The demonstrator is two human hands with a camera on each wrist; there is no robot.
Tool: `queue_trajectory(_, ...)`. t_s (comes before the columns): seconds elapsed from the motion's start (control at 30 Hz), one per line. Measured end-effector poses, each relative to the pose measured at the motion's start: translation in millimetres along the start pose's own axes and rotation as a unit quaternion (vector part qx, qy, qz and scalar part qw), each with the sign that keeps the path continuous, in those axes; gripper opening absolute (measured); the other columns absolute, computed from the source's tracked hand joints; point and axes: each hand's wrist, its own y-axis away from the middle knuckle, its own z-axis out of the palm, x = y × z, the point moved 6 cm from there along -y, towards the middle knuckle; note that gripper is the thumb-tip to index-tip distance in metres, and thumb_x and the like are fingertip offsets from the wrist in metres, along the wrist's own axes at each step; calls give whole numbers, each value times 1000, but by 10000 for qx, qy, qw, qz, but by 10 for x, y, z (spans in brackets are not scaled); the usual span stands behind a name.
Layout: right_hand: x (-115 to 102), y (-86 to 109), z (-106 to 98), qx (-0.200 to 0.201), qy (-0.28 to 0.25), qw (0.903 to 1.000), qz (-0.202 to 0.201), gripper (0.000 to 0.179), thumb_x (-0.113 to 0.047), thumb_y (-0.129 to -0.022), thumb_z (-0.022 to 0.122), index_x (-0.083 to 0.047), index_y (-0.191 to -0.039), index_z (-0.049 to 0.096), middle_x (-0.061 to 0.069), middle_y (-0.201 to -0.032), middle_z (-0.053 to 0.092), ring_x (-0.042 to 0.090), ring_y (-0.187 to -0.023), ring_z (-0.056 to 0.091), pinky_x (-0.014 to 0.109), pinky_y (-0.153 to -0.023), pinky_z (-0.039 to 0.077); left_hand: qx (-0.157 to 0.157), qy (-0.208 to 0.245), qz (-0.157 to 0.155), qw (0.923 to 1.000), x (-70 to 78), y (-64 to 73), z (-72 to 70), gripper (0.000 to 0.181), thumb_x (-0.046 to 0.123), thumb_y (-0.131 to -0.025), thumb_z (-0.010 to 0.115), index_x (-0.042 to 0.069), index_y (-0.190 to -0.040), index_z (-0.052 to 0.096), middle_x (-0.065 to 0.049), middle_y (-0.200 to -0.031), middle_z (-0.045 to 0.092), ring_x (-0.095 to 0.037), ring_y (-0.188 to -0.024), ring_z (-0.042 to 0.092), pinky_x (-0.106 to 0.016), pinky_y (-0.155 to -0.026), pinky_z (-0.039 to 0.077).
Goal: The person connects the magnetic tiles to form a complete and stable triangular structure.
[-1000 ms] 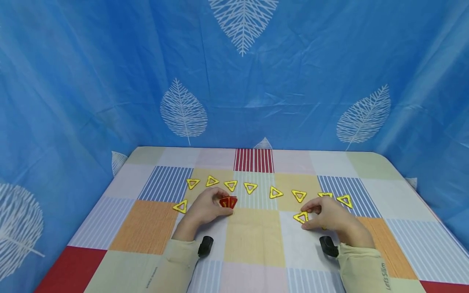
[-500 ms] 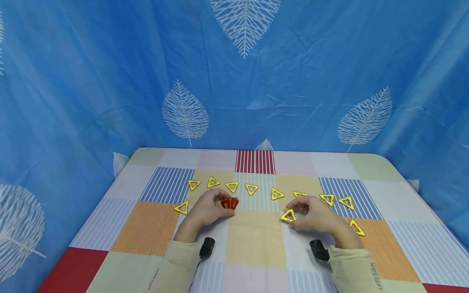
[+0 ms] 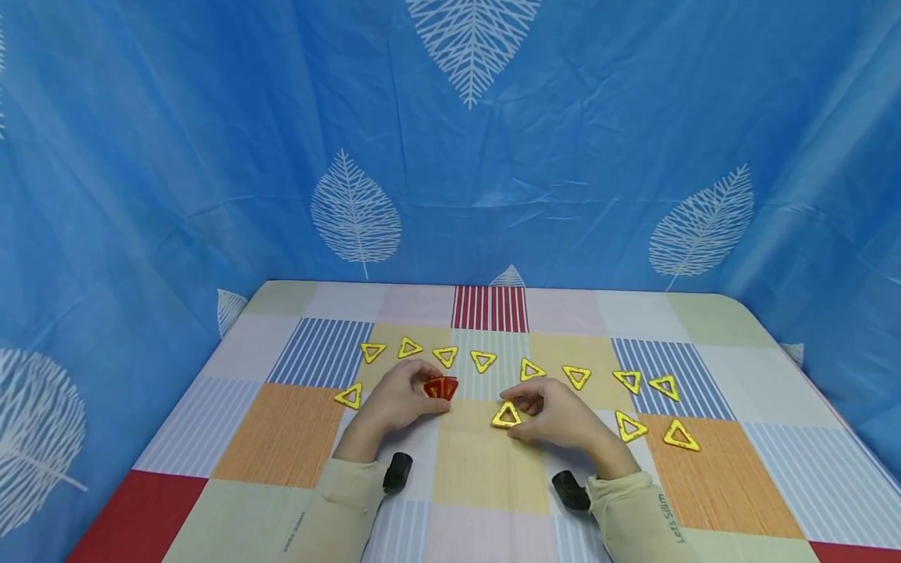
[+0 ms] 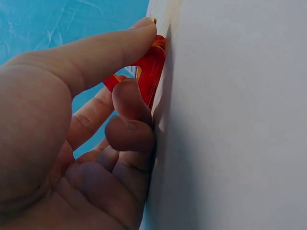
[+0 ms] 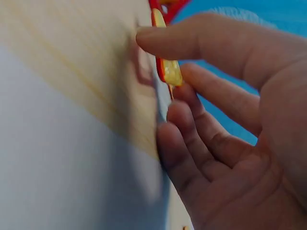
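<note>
My left hand [image 3: 397, 399] pinches a small upright piece of joined red triangular tiles [image 3: 442, 388] between thumb and fingers, low over the table. In the left wrist view the red tiles [image 4: 152, 67] show under the thumb, partly covered by fingers. To the right, my right hand [image 3: 556, 414] pinches a yellow triangular tile [image 3: 505, 414] with an open middle. The right wrist view shows this yellow tile [image 5: 170, 72] edge-on, with a red edge along it, between thumb and fingers. A gap separates it from the red piece.
Several yellow triangles, one of them a yellow tile [image 3: 482, 361], lie spaced in an arc behind the hands. Two more, including a right-hand yellow tile [image 3: 680, 435], lie right of my right hand. A patchwork cloth [image 3: 493, 485] covers the table; a blue curtain [image 3: 535, 156] hangs behind.
My right hand has moved left with the yellow tile, toward the red piece, uncovering yellow tiles at the right. My left hand has stayed nearly in place, holding the red tiles.
</note>
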Motion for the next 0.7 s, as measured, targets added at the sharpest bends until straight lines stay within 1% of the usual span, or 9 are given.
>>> queue_trajectory(0.1, -19, -20, 48, 115, 142, 9998, 71, 43, -7, -74, 88, 0, -114, 74, 2, -92, 63, 19, -82, 56, 27, -71, 49, 2, -3, 20, 10000, -7, -12, 0, 42, 24, -75, 91, 16, -110, 69, -3, -111, 61, -22, -89, 52, -37, -76, 46)
queue_trajectory(0.33, -41, -36, 79, 317, 153, 9993, 141, 42, -11, -75, 90, -1, -112, 75, 3, -92, 61, 20, -83, 53, 28, -68, 45, 13, -16, 42, 10000, -11, -20, -10, 42, 24, -75, 91, 16, -110, 69, -2, -110, 61, -22, -87, 52, -37, -74, 45)
queue_trajectory(0.53, -31, -33, 95, 289, 347, 9990, 39, 39, -11, -76, 89, -3, -112, 76, 0, -98, 65, 18, -86, 54, 28, -72, 47, 6, 60, 60, 10000, -4, -12, 4, 41, 23, -75, 91, 15, -109, 69, -2, -109, 61, -22, -87, 52, -36, -74, 45)
queue_trajectory(0.7, -22, -26, 104, 251, 461, 9986, 50, 38, -13, -79, 88, -5, -113, 76, -1, -105, 67, 17, -91, 56, 29, -76, 47, -15, 191, 103, 9998, 9, 4, 11, 42, 20, -75, 91, 13, -109, 68, -2, -104, 60, -21, -82, 51, -35, -70, 44)
